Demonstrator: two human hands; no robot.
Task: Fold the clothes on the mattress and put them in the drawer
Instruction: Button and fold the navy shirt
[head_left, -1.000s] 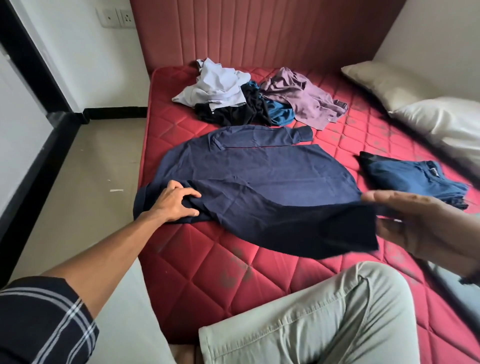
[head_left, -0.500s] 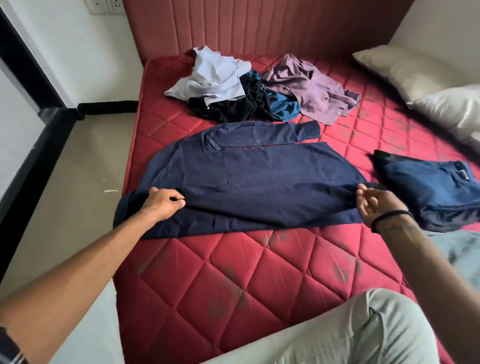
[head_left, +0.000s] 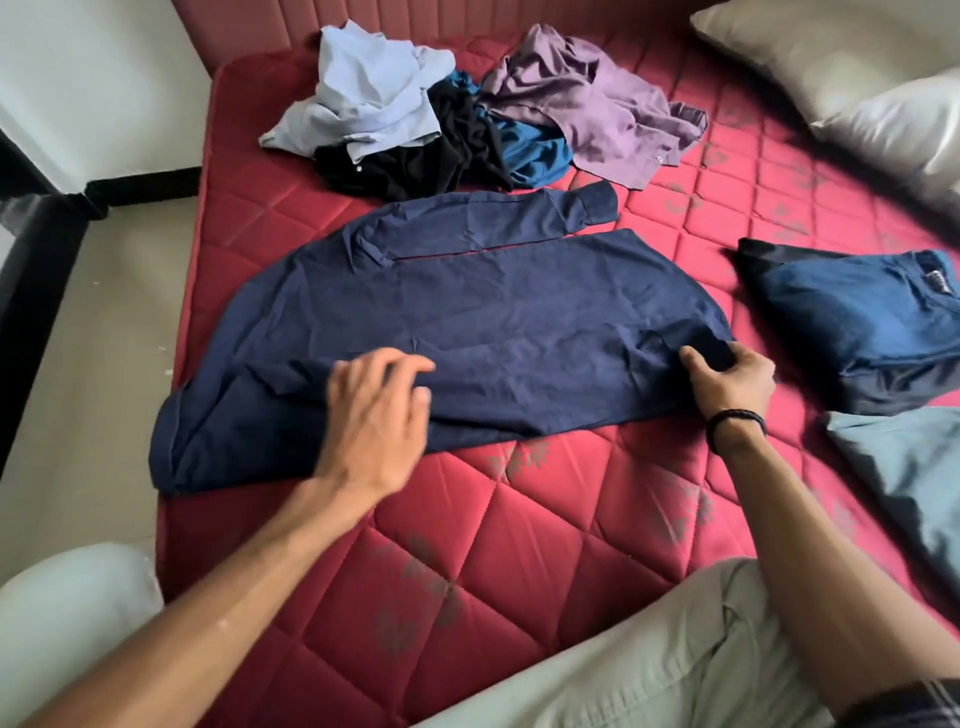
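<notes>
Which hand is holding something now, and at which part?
The right hand pinches the navy shirt at its right edge; the left hand holds nothing.

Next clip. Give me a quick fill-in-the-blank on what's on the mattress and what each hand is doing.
1. The navy shirt lies spread on the ____ mattress.
2. The ____ hand pinches the shirt's edge.
3. The left hand has its fingers ____ over the shirt.
4. In the unfolded pile, the ____ shirt lies nearest the pillows.

Missing words: red; right; spread; purple

Red quilted mattress (head_left: 519, 545) under spread navy shirt (head_left: 467, 322), crumpled clothes pile (head_left: 467, 119), folded blue garment (head_left: 857, 322), pillows (head_left: 857, 67).
</notes>
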